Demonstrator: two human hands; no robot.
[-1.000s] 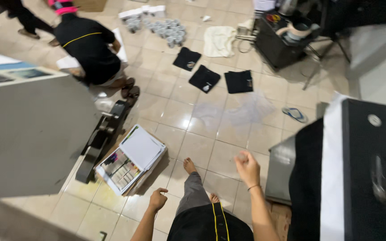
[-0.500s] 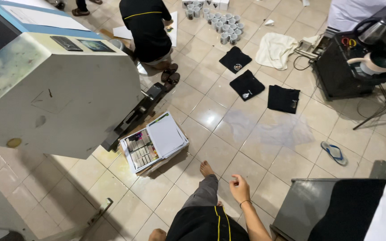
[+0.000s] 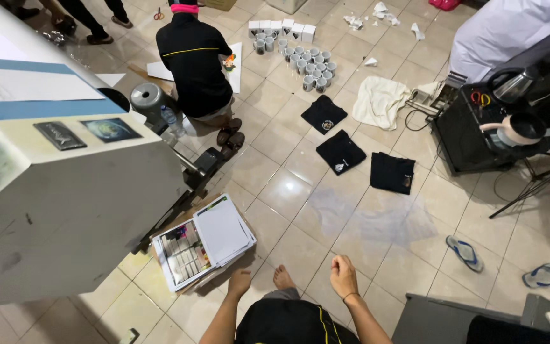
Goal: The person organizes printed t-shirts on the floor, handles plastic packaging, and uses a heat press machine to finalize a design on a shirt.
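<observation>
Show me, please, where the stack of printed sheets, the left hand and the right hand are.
stack of printed sheets (image 3: 204,245), head view: on the white top sheet.
left hand (image 3: 239,281), head view: on the back of the hand.
right hand (image 3: 343,276), head view: on the closed knuckles.

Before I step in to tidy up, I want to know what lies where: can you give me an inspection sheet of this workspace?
Surface: pale tiled floor, glossy.
Things at hand: stack of printed sheets on the floor, white paper on top, beside the left hand.
Clutter: three folded black shirts, white cloth, group of mugs, small white boxes, loose sandals.
Hands: left hand empty, near the stack; right hand loosely closed, empty, wristband on.
Cables: cords run from the black box at right.
Surroundings: large grey machine at left; a person in black crouches beyond.
</observation>
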